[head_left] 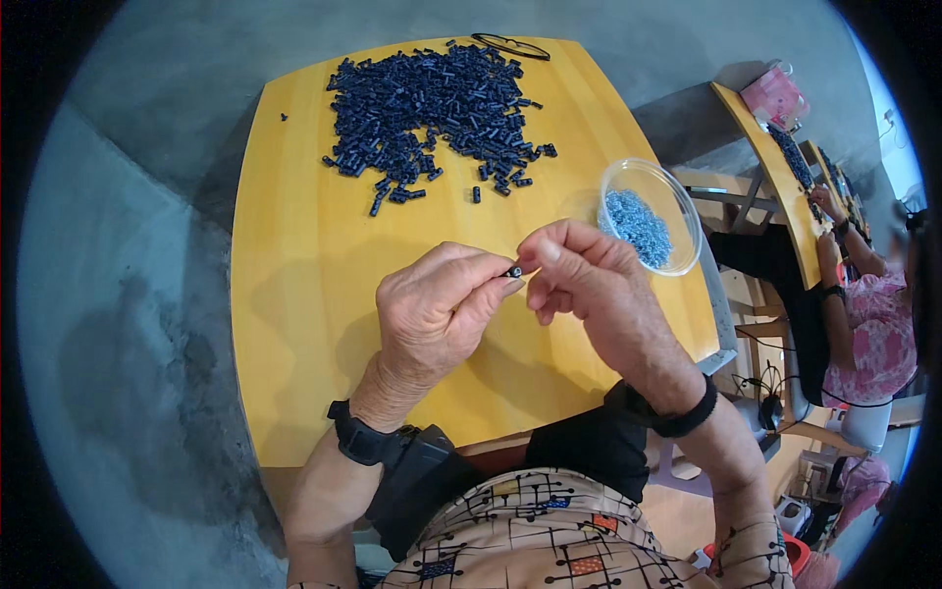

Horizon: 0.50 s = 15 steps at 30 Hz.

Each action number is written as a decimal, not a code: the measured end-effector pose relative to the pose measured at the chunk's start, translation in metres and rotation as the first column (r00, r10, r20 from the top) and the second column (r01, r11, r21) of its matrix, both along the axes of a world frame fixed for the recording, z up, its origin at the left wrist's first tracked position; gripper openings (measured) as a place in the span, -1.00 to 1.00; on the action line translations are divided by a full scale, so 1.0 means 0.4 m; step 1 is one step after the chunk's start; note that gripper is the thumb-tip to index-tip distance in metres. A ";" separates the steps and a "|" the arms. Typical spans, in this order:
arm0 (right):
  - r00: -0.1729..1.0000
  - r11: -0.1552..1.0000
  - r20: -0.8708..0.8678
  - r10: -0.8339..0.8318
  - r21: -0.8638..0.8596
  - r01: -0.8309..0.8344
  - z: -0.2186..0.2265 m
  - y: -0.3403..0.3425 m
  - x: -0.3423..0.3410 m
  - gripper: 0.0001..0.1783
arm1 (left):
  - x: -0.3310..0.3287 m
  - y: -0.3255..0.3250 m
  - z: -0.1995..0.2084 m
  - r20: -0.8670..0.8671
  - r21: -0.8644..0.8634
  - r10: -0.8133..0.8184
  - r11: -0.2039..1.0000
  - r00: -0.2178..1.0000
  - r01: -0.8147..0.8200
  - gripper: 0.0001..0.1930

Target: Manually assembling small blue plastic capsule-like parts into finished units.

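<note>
Between thumb and forefinger of my left hand (pixel 432 304) is a small black plastic piece (pixel 513 272), its end facing my other hand. My right hand (pixel 589 280) is closed in a pinch right beside that piece; whatever its fingertips hold is too small or hidden to make out. Toward the far side of the table lies a large loose pile of dark blue-black short plastic pieces (pixel 432 98). Close to my right hand stands a round clear plastic tub (pixel 684 221) with many tiny shiny bluish metal parts (pixel 638 228) in it.
All this is on a yellow wooden table (pixel 304 373). Dark-framed eyeglasses (pixel 510 45) lie at its far edge. One stray dark bit (pixel 284 117) sits near the left edge. On the right, another person (pixel 868 324) in pink works at a second table (pixel 785 187) with similar dark pieces.
</note>
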State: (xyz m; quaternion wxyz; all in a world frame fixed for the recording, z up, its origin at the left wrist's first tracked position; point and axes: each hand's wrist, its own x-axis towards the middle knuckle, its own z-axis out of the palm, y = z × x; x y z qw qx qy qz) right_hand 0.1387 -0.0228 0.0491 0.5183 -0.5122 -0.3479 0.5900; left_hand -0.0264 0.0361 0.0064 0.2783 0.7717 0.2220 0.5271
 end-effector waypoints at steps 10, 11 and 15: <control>0.739 0.951 0.662 -0.126 0.293 -0.101 -0.047 0.158 0.002 -0.78 | -0.005 -0.009 -0.001 0.143 -0.187 -0.029 0.981 0.989 0.056 -0.87; 0.595 0.921 0.780 -0.194 0.353 -0.163 -0.057 0.176 -0.001 -0.77 | -0.004 -0.009 0.000 0.160 -0.203 -0.039 0.976 0.986 0.072 -0.87; 0.317 0.875 0.907 -0.277 0.374 -0.307 -0.054 0.220 -0.023 -0.80 | -0.005 -0.010 0.007 0.159 -0.184 -0.060 0.979 0.986 0.089 -0.88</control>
